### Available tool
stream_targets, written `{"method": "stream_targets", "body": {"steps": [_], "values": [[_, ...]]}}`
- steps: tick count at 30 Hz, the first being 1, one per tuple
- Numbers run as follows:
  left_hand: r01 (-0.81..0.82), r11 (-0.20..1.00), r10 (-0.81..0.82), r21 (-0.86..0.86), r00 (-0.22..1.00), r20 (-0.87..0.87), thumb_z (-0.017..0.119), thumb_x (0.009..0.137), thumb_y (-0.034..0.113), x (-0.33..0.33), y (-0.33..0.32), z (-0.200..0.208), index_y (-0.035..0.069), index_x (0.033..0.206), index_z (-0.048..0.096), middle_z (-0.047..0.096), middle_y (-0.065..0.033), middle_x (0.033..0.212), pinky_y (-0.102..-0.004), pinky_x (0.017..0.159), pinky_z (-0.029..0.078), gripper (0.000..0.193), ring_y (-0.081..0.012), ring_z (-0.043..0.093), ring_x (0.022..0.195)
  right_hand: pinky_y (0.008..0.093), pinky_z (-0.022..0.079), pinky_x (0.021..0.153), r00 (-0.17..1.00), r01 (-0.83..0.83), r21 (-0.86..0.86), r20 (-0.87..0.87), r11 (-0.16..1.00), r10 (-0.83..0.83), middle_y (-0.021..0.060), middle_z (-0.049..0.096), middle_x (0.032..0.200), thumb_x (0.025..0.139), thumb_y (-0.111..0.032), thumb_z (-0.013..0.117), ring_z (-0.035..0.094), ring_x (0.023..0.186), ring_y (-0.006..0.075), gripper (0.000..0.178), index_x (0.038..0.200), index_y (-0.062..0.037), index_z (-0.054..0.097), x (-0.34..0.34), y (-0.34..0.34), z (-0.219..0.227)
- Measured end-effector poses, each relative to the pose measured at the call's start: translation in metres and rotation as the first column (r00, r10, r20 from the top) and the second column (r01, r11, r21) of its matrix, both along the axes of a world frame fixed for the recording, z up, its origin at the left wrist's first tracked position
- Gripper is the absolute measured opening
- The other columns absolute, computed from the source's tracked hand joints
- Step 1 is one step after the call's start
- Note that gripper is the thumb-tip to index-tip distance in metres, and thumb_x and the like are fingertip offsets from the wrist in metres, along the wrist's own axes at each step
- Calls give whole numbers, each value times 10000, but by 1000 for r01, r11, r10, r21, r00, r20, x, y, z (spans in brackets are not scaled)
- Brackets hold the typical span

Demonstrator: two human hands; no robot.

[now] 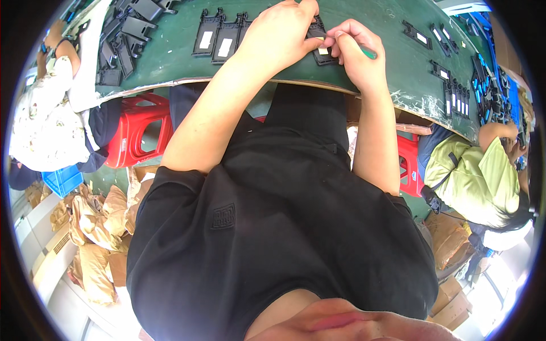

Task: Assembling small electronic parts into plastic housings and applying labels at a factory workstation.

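A black plastic part [326,57] with a pale label lies on the green table before me. My left hand [278,34] is closed on it, thumb against its edge and fingers curled over its far end. My right hand [363,57] pinches a slim green-handled tool [369,53], whose thin tip points at the part; what kind of tool it is, I cannot make out. A small yellowish piece [321,42] shows at the label, near my left thumb. Left of my left hand, similar black parts with white labels [224,48] lie side by side, partly covered by my forearm.
Loose black parts [128,42] are heaped at the left of the green table [165,62]. More labelled parts [455,98] lie at the right, beside blue-and-black pieces [483,85]. People sit on both sides, near red stools [136,133]. The table's front edge [148,88] runs below my arms.
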State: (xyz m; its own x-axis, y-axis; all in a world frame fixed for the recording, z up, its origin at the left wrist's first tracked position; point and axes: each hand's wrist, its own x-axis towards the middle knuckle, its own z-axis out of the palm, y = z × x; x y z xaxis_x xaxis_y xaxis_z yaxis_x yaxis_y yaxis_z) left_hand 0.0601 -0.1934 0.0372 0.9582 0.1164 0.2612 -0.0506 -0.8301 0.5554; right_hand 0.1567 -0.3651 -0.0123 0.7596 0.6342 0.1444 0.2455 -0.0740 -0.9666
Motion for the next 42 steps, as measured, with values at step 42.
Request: {"method": "stream_targets", "body": {"steps": [42], "values": [[109, 983, -123, 150, 988, 89, 830, 805, 188, -16, 23, -16, 25, 1093, 668, 724, -166, 1033, -459, 1170, 465, 369, -360, 689, 1044, 230, 497, 634, 945, 257, 234, 140, 938, -294, 40, 728, 826, 981, 12, 578, 623, 687, 75, 169, 976, 2, 747, -15, -15, 30]]}}
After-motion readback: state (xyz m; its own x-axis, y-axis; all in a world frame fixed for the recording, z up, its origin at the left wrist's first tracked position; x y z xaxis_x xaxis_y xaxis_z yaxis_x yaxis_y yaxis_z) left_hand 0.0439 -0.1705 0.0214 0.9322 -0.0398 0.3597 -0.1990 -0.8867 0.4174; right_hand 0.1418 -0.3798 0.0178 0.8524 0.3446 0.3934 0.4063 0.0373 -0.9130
